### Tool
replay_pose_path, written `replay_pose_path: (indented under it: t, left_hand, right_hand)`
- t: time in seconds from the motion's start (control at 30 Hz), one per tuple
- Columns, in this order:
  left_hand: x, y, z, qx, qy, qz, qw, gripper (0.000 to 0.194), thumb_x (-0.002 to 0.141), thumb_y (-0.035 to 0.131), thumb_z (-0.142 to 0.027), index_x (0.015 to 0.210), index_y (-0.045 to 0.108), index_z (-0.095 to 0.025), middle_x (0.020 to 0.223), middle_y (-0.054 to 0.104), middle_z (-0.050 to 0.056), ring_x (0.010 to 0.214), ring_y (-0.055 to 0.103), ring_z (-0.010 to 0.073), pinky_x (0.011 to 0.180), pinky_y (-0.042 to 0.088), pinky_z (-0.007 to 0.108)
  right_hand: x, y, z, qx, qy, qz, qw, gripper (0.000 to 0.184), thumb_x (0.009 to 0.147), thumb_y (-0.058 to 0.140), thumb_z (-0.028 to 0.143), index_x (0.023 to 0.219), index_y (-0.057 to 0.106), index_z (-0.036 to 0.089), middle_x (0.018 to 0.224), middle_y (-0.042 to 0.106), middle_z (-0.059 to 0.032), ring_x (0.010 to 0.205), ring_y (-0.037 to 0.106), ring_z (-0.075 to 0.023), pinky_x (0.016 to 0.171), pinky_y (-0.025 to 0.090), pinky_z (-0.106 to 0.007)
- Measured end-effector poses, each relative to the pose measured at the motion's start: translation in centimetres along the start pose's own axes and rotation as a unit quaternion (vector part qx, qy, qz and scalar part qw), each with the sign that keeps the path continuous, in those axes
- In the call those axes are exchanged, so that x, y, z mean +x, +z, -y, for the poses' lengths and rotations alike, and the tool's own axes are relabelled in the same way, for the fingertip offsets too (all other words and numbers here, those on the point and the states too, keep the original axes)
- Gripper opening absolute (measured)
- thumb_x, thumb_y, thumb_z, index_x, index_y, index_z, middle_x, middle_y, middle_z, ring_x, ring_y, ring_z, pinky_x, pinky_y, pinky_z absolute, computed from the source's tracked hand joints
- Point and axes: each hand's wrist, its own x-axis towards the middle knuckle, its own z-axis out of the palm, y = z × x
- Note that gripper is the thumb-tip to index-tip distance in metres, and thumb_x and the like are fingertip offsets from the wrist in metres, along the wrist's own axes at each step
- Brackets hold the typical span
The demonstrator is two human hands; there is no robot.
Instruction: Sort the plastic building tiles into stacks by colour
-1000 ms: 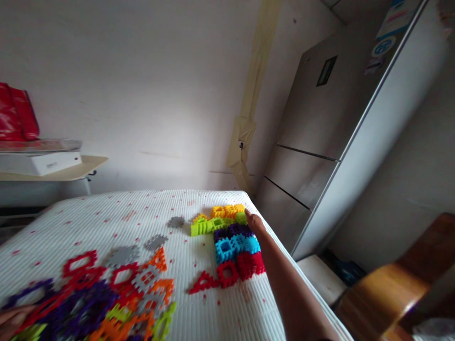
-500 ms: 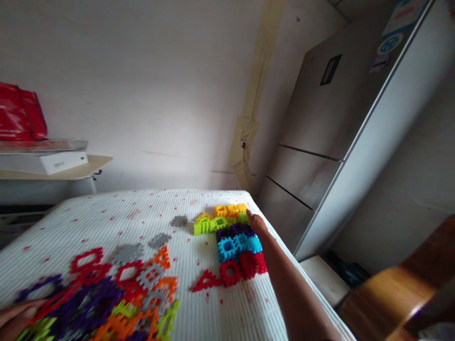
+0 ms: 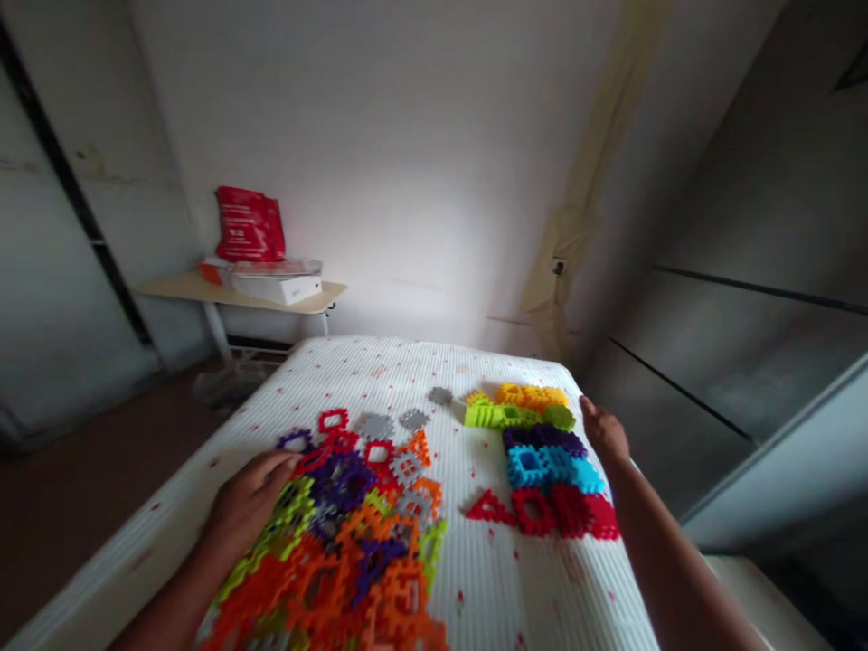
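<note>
A mixed pile of interlocking plastic building pieces [image 3: 325, 579] in orange, red, purple, green and grey spreads over the near left of the white quilted surface [image 3: 475, 579]. My left hand [image 3: 254, 497] is at the pile's left edge, its thumb and fingers closed on a red building piece [image 3: 313, 461]. My right hand [image 3: 607, 434] is beside the right ends of the sorted rows, fingers partly extended and apart from the pieces. Nearest to it is a green building piece [image 3: 560, 416]. The rows run yellow [image 3: 529, 395], green, purple, blue [image 3: 529, 463] and red [image 3: 533, 511].
Grey pieces [image 3: 376, 426] lie behind the pile. Against the wall, a small table [image 3: 183, 287] carries a white box [image 3: 285, 287] and a red bag [image 3: 248, 226]. A grey refrigerator [image 3: 732, 316] stands close on the right.
The view has swung left, showing more of the pile and my left hand. My right hand has come off the green piece and sits slightly to its right.
</note>
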Motion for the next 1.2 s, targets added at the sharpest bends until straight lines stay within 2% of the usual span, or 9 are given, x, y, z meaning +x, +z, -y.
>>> replay_pose_path:
  t: [0.2, 0.3, 0.4, 0.5, 0.6, 0.67, 0.83, 1.03, 1.2]
  left_hand:
    - [-0.7, -0.1, -1.3, -0.09, -0.012, -0.015, 0.996, 0.048, 0.064, 0.054, -0.06, 0.083, 0.069, -0.019, 0.093, 0.073, 0.008, 0.093, 0.065, 0.0266, 0.092, 0.046, 0.036]
    - [-1.0, -0.2, -1.6, -0.128, -0.015, -0.019, 0.991, 0.049, 0.064, 0.058, -0.059, 0.087, 0.068, -0.017, 0.094, 0.073, 0.01, 0.092, 0.065, 0.026, 0.09, 0.047, 0.037]
    - [-1.2, -0.3, -1.9, -0.197, -0.029, -0.012, 0.98, 0.048, 0.067, 0.058, -0.056, 0.089, 0.068, -0.014, 0.091, 0.073, 0.011, 0.086, 0.067, 0.0245, 0.085, 0.05, 0.037]
    - [-1.4, -0.2, -2.0, -0.326, -0.042, -0.005, 0.944, 0.038, 0.068, 0.064, -0.048, 0.085, 0.068, -0.014, 0.086, 0.073, 0.009, 0.081, 0.067, 0.0222, 0.081, 0.051, 0.035]
    - [-1.3, -0.1, -1.9, -0.448, -0.058, -0.002, 0.892, 0.029, 0.064, 0.068, -0.039, 0.078, 0.068, -0.014, 0.082, 0.072, 0.008, 0.079, 0.067, 0.0205, 0.079, 0.051, 0.033]
    - [-1.2, -0.2, -1.9, -0.477, -0.063, -0.005, 0.876, 0.026, 0.062, 0.07, -0.035, 0.075, 0.068, -0.013, 0.08, 0.072, 0.008, 0.078, 0.067, 0.0204, 0.078, 0.051, 0.033]
    - [-1.2, -0.7, -2.5, -0.447, -0.05, -0.021, 0.893, 0.028, 0.063, 0.07, -0.037, 0.076, 0.069, -0.013, 0.079, 0.071, 0.009, 0.079, 0.067, 0.0211, 0.078, 0.051, 0.033]
    - [-1.2, -0.8, -2.3, -0.415, -0.033, -0.044, 0.908, 0.027, 0.065, 0.067, -0.038, 0.078, 0.069, -0.014, 0.08, 0.071, 0.007, 0.078, 0.065, 0.0195, 0.076, 0.051, 0.031]
    - [-1.1, -0.8, -1.6, -0.4, -0.026, -0.051, 0.915, 0.025, 0.067, 0.065, -0.036, 0.079, 0.067, -0.015, 0.082, 0.071, 0.006, 0.079, 0.065, 0.0195, 0.076, 0.051, 0.029]
  right_hand:
    - [-2.3, -1.3, 2.8, 0.149, -0.095, -0.021, 0.984, 0.058, 0.083, 0.037, 0.059, 0.103, 0.067, 0.014, 0.097, 0.069, -0.0146, 0.085, 0.066, -0.026, 0.07, 0.05, -0.032]
    - [-5.9, -0.7, 6.9, 0.226, -0.18, 0.078, 0.954, 0.039, 0.081, 0.048, 0.047, 0.095, 0.068, 0.017, 0.093, 0.071, -0.0096, 0.081, 0.066, -0.022, 0.07, 0.051, -0.028]
    - [-10.7, 0.4, 11.8, 0.275, -0.27, 0.213, 0.898, 0.027, 0.083, 0.049, 0.034, 0.094, 0.068, 0.018, 0.09, 0.071, -0.0051, 0.077, 0.065, -0.0175, 0.07, 0.049, -0.024]
    - [-14.8, 1.7, 16.4, 0.25, -0.318, 0.288, 0.868, 0.023, 0.083, 0.047, 0.021, 0.092, 0.068, 0.021, 0.086, 0.071, -0.0014, 0.07, 0.063, -0.0135, 0.064, 0.045, -0.02]
    - [-17.1, 3.1, 19.7, 0.124, -0.337, 0.307, 0.881, 0.025, 0.079, 0.046, 0.012, 0.083, 0.069, 0.022, 0.077, 0.07, -0.0007, 0.068, 0.062, -0.0132, 0.061, 0.04, -0.019]
    - [-17.7, 4.0, 21.1, 0.05, -0.333, 0.306, 0.891, 0.022, 0.08, 0.047, 0.014, 0.083, 0.068, 0.021, 0.077, 0.07, -0.0032, 0.071, 0.064, -0.0152, 0.061, 0.039, -0.02]
    - [-18.1, 5.6, 22.3, 0.015, -0.297, 0.306, 0.905, 0.023, 0.077, 0.053, 0.018, 0.096, 0.067, 0.02, 0.087, 0.071, -0.0071, 0.078, 0.065, -0.0187, 0.062, 0.04, -0.022]
    - [-17.3, 5.8, 21.5, 0.145, -0.217, 0.335, 0.905, 0.029, 0.065, 0.057, 0.008, 0.09, 0.067, 0.019, 0.077, 0.069, 0.0001, 0.067, 0.06, -0.0124, 0.057, 0.038, -0.018]
    - [-14.7, 4.9, 19.3, 0.245, -0.181, 0.288, 0.908, 0.025, 0.066, 0.053, 0.007, 0.084, 0.067, 0.018, 0.07, 0.065, 0.0032, 0.063, 0.056, -0.0108, 0.055, 0.039, -0.017]
